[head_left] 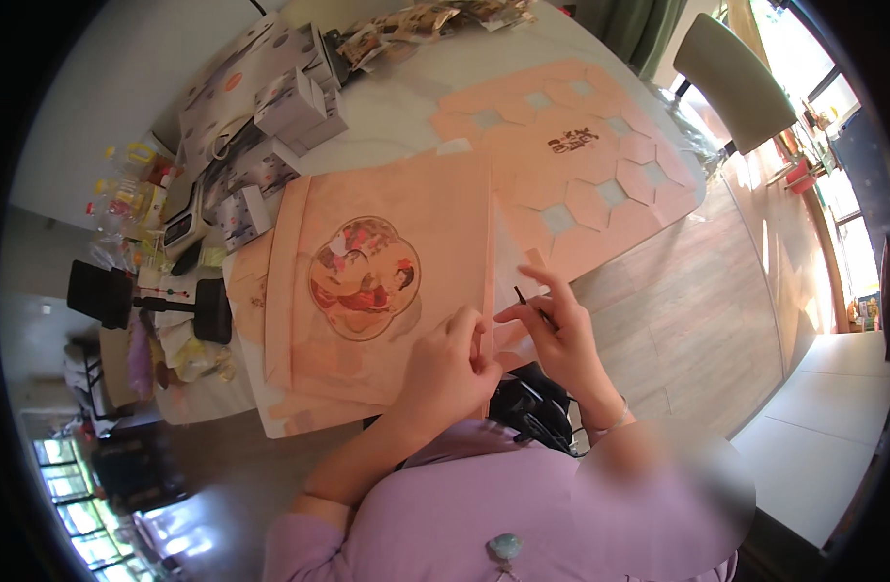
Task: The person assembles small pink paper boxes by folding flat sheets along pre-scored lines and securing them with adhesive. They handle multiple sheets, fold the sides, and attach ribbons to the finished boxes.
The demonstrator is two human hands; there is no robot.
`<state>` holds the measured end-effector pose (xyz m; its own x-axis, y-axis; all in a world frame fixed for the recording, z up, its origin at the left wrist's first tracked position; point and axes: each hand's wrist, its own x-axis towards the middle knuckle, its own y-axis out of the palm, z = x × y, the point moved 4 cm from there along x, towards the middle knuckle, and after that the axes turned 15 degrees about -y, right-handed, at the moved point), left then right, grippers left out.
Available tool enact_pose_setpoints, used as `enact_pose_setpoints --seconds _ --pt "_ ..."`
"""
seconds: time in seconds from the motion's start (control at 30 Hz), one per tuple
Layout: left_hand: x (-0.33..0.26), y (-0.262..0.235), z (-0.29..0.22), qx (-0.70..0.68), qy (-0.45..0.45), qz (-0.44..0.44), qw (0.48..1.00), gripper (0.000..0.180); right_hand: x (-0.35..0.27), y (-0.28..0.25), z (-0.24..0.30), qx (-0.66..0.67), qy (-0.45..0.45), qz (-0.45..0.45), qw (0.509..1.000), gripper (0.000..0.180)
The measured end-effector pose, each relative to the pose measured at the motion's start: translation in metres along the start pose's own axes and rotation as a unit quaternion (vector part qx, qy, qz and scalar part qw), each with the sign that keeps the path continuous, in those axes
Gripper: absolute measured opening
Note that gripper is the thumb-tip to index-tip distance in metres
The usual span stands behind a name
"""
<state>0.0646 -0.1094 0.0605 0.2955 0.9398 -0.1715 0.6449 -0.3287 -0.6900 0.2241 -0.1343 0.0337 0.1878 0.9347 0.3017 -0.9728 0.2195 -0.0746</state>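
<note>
A large pink printed card sheet lies before me on the table, with a flower-shaped picture of a figure on it. At its near right edge, my left hand rests with fingers curled together; what lies between them is hidden. Just to the right, my right hand holds a slim dark stick-like tool, its upper end poking out between the fingers. The right index finger is raised, and another fingertip reaches toward the sheet's edge. The tool's lower end is covered by the hand.
A pink mat with cut-out shapes lies at the far right of the table. White patterned boxes stack at the back left, near plastic bottles and a black stand. Brown packets lie at the back; a chair stands far right.
</note>
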Motion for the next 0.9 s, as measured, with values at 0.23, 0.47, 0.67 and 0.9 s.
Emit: enact_pose_setpoints --seconds 0.23,0.47,0.67,0.9 --pt "-0.033 -0.055 -0.018 0.073 0.057 -0.138 0.986 0.049 0.002 0.023 0.027 0.050 -0.089 0.094 0.990 0.008" --pt "-0.028 -0.076 0.018 -0.108 -0.021 -0.060 0.992 0.043 0.013 0.059 0.041 -0.085 -0.199 0.147 0.965 0.008" --pt "-0.021 -0.084 0.044 -0.274 -0.064 0.014 0.959 0.041 0.011 0.070 0.050 -0.140 -0.238 0.143 0.950 0.010" --pt "-0.020 -0.083 0.043 -0.233 -0.034 -0.004 0.972 0.041 0.006 0.077 0.049 -0.184 -0.276 0.135 0.934 0.010"
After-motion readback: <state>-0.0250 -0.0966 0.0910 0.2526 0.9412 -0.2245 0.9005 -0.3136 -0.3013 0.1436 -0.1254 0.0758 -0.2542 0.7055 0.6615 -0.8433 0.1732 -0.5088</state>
